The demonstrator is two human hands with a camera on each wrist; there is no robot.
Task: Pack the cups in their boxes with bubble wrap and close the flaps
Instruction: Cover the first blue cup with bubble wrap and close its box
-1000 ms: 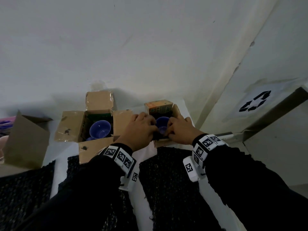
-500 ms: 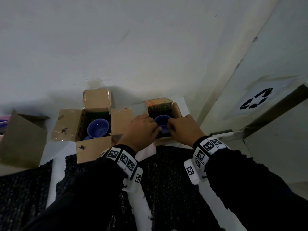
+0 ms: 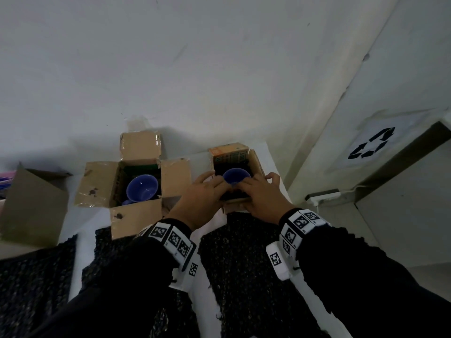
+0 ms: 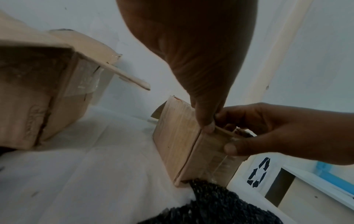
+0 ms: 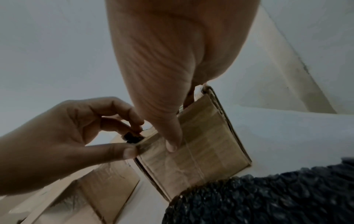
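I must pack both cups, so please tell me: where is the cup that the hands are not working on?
In the head view it sits inside the larger open box, left of the small box where both hands work.

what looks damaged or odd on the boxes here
The big box has dark stains on its left flap and near flap, with torn tape along the edges. The small box looks intact.
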